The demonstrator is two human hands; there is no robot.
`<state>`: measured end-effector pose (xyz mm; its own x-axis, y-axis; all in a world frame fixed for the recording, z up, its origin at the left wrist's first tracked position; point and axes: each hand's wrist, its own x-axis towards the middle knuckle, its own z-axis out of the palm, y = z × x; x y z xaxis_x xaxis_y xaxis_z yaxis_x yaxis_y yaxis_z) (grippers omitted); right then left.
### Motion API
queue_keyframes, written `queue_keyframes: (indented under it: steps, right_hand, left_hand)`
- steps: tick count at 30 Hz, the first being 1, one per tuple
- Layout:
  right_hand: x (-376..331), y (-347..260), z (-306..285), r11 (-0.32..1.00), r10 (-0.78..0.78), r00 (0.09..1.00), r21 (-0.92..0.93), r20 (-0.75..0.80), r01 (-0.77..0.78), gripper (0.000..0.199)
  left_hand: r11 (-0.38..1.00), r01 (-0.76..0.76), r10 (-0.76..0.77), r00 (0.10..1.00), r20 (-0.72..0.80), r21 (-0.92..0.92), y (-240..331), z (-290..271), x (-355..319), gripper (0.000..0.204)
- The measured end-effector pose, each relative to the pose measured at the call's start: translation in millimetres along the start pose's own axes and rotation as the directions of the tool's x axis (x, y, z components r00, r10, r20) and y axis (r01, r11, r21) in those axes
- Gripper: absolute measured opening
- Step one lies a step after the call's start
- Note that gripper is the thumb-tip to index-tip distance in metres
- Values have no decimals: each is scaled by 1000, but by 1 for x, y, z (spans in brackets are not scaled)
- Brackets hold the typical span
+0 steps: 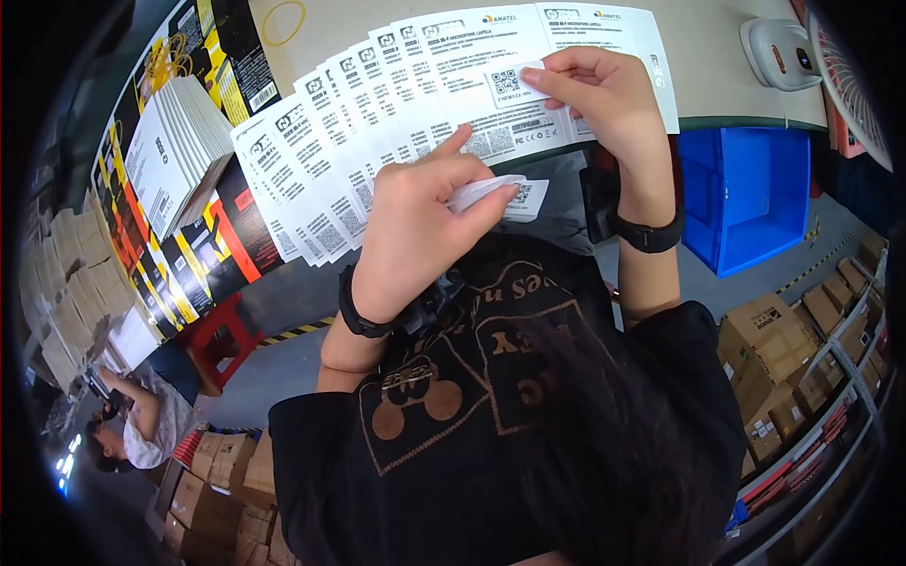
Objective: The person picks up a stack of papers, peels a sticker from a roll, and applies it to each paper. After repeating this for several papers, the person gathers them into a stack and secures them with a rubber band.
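Labels (533, 201) gripped in left hand (425, 222), right hand (609, 99) pinching apparently one label (512, 87), sheets (444, 85) below

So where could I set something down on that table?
The table shows two bare patches: right, between the white sheets and the white device; upper left, between the sheets and the black-and-yellow packages. Crowded: the middle, where overlapping sheets lie below the right hand, and the left side, where a white stack sits on the packages.

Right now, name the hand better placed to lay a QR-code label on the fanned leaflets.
Probably the right hand: it pinches a QR-code label over the fanned leaflets. The left hand is occupied with the label bundle, nearer the body.
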<state>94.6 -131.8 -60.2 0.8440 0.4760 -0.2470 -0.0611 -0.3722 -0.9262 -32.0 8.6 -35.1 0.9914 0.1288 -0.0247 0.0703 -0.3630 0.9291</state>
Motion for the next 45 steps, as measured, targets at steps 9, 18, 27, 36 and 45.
queue_keyframes:
  steps: [9,18,27,36,45]
  right_hand:
    - [-7,-6,27,715,-188,958,-699,-217,-18,25]
    - [-16,14,23,512,-798,600,-577,-47,636,36]
    - [-24,12,-21,486,-620,744,-621,250,615,36]
    - [-54,-6,-3,949,-312,927,118,210,293,17]
    - [-35,-13,-16,926,-232,968,281,-99,251,10]
  left_hand:
    - [1000,-4,4,1000,25,14,-4,-2,-1,12]
    - [992,-65,60,997,41,110,4,-9,-11,11]
    - [999,-50,49,998,-43,-19,3,-11,-13,11]
    - [980,-21,-14,984,-177,-196,5,-7,-15,9]
    - [959,22,-84,974,-210,-281,5,-9,-16,8]
